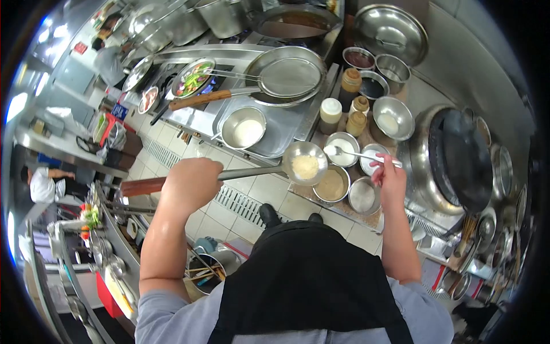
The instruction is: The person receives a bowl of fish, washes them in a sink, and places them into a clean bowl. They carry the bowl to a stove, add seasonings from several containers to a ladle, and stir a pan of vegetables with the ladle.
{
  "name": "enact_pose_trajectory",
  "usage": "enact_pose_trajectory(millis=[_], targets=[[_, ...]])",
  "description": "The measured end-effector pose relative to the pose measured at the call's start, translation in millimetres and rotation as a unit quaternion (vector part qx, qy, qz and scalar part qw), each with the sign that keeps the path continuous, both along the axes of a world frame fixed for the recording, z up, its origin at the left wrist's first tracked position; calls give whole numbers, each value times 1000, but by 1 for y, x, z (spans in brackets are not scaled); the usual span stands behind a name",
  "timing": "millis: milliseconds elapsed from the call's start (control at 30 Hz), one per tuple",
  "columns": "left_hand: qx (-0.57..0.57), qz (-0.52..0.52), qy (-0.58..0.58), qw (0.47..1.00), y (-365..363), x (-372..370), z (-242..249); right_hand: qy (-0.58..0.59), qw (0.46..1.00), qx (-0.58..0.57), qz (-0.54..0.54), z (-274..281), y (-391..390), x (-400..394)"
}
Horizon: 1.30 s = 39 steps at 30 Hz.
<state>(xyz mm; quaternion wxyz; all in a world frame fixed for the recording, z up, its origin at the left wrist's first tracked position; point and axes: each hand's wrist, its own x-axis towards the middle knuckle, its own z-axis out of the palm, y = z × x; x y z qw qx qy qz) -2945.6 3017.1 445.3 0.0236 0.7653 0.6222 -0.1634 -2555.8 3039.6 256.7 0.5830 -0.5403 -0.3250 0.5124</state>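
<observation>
My left hand (192, 184) is closed round the wooden handle of a long ladle (305, 164). Pale yellow powder (305, 167) lies in the ladle's bowl. Between thumb and fingers, my right hand (389, 179) holds a spoon (364, 155), its white-loaded tip over a metal bowl of white powder (342, 147). Just below that bowl stands one of tan powder (330, 184), beside the ladle. Another bowl of white powder (364, 195) is under my right hand.
A strainer (290, 75) rests over a wok at the stove. Nearby are a pan of vegetables (193, 78), a bowl with white contents (244, 127), squeeze bottles (330, 114) and a large pot (427, 166) at right. People stand at far left.
</observation>
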Motion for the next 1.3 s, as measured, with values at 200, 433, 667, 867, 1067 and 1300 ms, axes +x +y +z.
enact_pose_trajectory(millis=[200, 433, 667, 867, 1067, 1300], targets=[[4, 13, -59, 998, -8, -24, -9, -175, 984, -3, 43, -24, -25, 3], [-4, 124, -176, 977, -35, -80, 15, -134, 969, -171, 112, -17, -19, 8], [71, 168, -266, 947, -26, -185, 36, -350, 933, 26, 86, 53, 28, -32], [94, 165, -190, 963, 46, -300, 100, -251, 869, 178, 388, 135, 36, -258], [99, 169, -260, 945, 152, -373, 49, -238, 787, 249, 512, 125, 68, -486], [43, 312, -663, 679, 234, -322, -109, 115, 937, -11, 329, 52, 115, -618]])
